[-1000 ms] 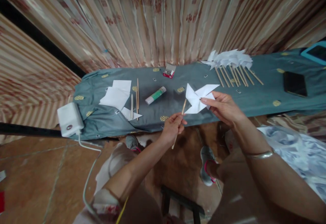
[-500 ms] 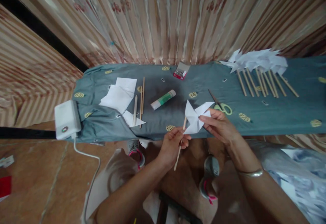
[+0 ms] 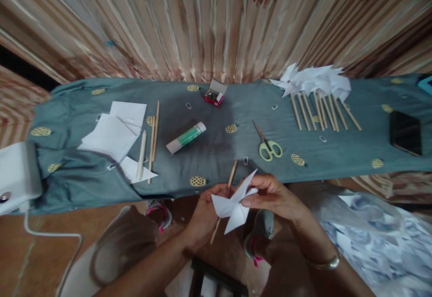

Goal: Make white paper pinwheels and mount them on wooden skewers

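A white paper pinwheel (image 3: 233, 207) is between my hands, low in front of the table's near edge. My left hand (image 3: 202, 216) is closed around a thin wooden stick (image 3: 232, 173), partly hidden behind the paper. With thumb and fingers, my right hand (image 3: 275, 198) pinches the pinwheel near its middle. The paper lies against the stick; whether the two are joined I cannot tell. Just beyond my right hand, green-handled scissors (image 3: 268, 147) lie on the cloth. A glue stick (image 3: 186, 137) rests farther left.
Several finished pinwheels (image 3: 317, 83) lie at the back right, near a phone (image 3: 405, 132). An open red box (image 3: 215, 93) of small metal pieces sits at the back. White paper sheets (image 3: 113, 132), wooden sticks (image 3: 155, 130) and a white device (image 3: 16, 175) are leftward on the green cloth (image 3: 222, 148).
Both hands have drawn the pinwheel and stick down toward me, off the table's edge, and the pinwheel has turned. The view has shifted right, bringing the phone into sight.
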A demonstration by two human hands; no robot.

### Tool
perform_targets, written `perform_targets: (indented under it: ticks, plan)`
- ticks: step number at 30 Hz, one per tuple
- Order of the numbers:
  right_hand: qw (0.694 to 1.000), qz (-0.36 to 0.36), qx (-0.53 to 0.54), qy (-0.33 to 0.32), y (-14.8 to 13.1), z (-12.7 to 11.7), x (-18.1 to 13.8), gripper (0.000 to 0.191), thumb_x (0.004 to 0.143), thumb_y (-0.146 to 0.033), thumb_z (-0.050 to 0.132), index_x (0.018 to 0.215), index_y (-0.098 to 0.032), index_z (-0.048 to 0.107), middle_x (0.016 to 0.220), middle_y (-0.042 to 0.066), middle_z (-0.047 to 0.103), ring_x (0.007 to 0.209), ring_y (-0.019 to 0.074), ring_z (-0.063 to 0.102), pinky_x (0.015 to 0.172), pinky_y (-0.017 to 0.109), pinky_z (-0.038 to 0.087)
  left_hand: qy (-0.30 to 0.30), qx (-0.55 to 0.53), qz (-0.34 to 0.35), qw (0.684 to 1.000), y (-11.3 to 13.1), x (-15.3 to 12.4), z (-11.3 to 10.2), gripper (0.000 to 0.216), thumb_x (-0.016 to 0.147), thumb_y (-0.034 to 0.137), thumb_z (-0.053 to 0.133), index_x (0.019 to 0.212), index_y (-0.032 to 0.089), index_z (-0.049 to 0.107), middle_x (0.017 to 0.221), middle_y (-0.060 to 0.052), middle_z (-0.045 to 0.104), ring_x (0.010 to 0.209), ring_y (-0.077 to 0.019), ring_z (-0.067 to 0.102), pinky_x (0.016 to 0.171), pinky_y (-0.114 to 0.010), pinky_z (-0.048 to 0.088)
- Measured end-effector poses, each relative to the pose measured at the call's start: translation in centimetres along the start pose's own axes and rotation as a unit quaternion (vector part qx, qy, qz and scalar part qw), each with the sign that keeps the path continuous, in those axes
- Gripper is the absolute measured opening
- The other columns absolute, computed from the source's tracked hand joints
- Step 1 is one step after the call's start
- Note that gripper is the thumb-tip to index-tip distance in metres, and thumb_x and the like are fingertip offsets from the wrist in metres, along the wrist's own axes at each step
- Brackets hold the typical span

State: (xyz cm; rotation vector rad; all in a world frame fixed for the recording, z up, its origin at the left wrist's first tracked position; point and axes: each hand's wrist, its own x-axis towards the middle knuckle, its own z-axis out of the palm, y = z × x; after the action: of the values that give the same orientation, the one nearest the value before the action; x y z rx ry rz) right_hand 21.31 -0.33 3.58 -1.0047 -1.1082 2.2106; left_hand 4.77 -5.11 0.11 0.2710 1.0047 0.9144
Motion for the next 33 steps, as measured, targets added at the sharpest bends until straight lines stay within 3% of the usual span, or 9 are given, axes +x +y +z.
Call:
perform_targets:
  ticks: [3, 11, 16, 26, 33]
  plan:
    - [1.0, -0.011, -0.012, 0.008, 0.0, -0.9, -0.2, 0.016, 0.071, -0.024, 0.082, 0.085, -0.017, 0.076, 0.077, 0.0, 0.074, 0.069, 0.0093, 0.065, 0.069, 0.019, 0.051, 0.002, -0.006, -0.021, 1.0, -0.2, 0.4, 0.1, 0.043, 0.054, 0.049, 0.087, 0.071, 0.013, 0.07, 0.062, -0.001, 0.063, 0.053, -0.0095, 0.048, 0.054, -0.022, 0.036]
    - [0.997, -0.024, -0.043, 0.051, 0.7, -1.8, -0.3, 0.015, 0.075, -0.025, 0.079, 0.087, -0.017, 0.076, 0.081, 0.0, 0.075, 0.071, 0.0082, 0.066, 0.069, 0.017, 0.051, 0.027, -0.027, -0.065, 0.997, -0.3, 0.4, -0.1, 0.033, 0.047, 0.027, 0.091, 0.069, 0.014, 0.07, 0.061, -0.001, 0.066, 0.057, -0.0122, 0.057, 0.06, -0.023, 0.044]
    - [0.996, -0.044, -0.044, 0.064, 1.2, -1.6, -0.3, 0.016, 0.076, -0.027, 0.079, 0.09, -0.02, 0.076, 0.085, -0.001, 0.075, 0.074, 0.0084, 0.066, 0.07, 0.017, 0.051, 0.022, -0.059, -0.066, 0.996, -0.4, 0.2, 0.2, 0.034, 0.049, 0.034, 0.092, 0.068, 0.015, 0.07, 0.065, -0.002, 0.069, 0.06, -0.013, 0.06, 0.062, -0.024, 0.048]
    - [0.994, -0.058, -0.016, 0.094, 1.4, -2.0, 0.1, 0.023, 0.069, -0.029, 0.083, 0.089, -0.019, 0.077, 0.083, -0.001, 0.075, 0.073, 0.0096, 0.065, 0.074, 0.022, 0.052, 0.042, -0.015, -0.087, 0.995, 0.8, 0.2, 1.6, 0.041, 0.042, 0.035, 0.092, 0.072, 0.015, 0.073, 0.075, -0.007, 0.074, 0.09, -0.0287, 0.069, 0.08, -0.034, 0.054]
    - [0.99, -0.088, 0.005, 0.11, 1.3, -2.4, 0.5, 0.025, 0.066, -0.03, 0.085, 0.088, -0.019, 0.078, 0.082, -0.001, 0.075, 0.072, 0.0093, 0.065, 0.075, 0.021, 0.052, 0.031, 0.006, -0.083, 0.996, 1.1, 0.4, 1.0, 0.033, 0.048, 0.031, 0.091, 0.069, 0.015, 0.072, 0.074, -0.006, 0.074, 0.083, -0.0253, 0.069, 0.077, -0.031, 0.054]
